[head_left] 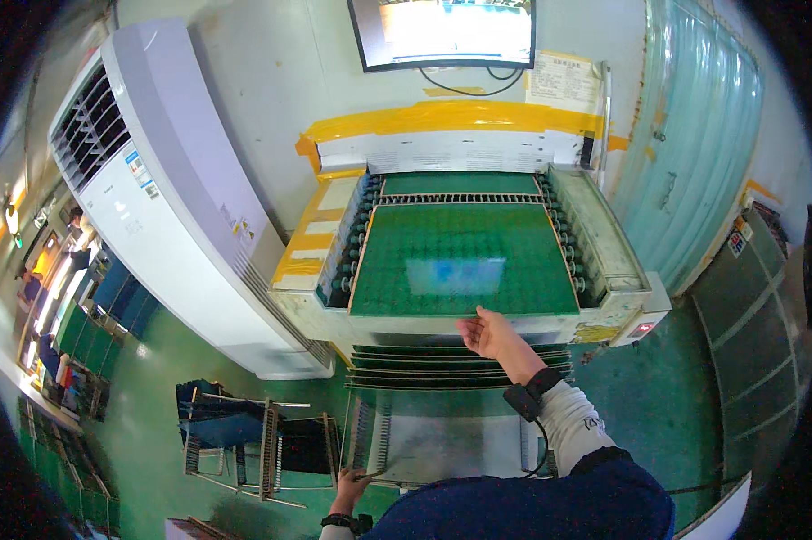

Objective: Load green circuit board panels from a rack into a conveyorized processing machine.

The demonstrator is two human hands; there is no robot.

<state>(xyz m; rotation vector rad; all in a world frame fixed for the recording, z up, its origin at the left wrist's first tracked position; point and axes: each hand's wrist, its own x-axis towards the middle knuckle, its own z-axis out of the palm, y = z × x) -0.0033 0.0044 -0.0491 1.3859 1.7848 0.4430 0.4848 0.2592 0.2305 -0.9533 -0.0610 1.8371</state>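
Note:
A flat green panel [460, 256], like a circuit board, lies on the roller conveyor [579, 256] in front of me. My right hand [491, 335] is at the panel's front edge, fingers loosely curled and a fingertip up by the edge. A gap shows between thumb and fingers, with nothing gripped; whether the tip touches the panel I cannot tell. Low in the view, my left hand [352, 490] is closed around the near corner of a slotted metal rack [359, 432]. Several dark panels [460, 367] stand spaced apart in that rack, below the conveyor's front end.
Behind the front panel, a second green panel [460, 184] lies on the rollers. A tall white air conditioner [199, 198] stands left. More racks with dark panels [217, 418] sit on the green floor. A grey cart [753, 315] leans right; a screen [446, 31] hangs above.

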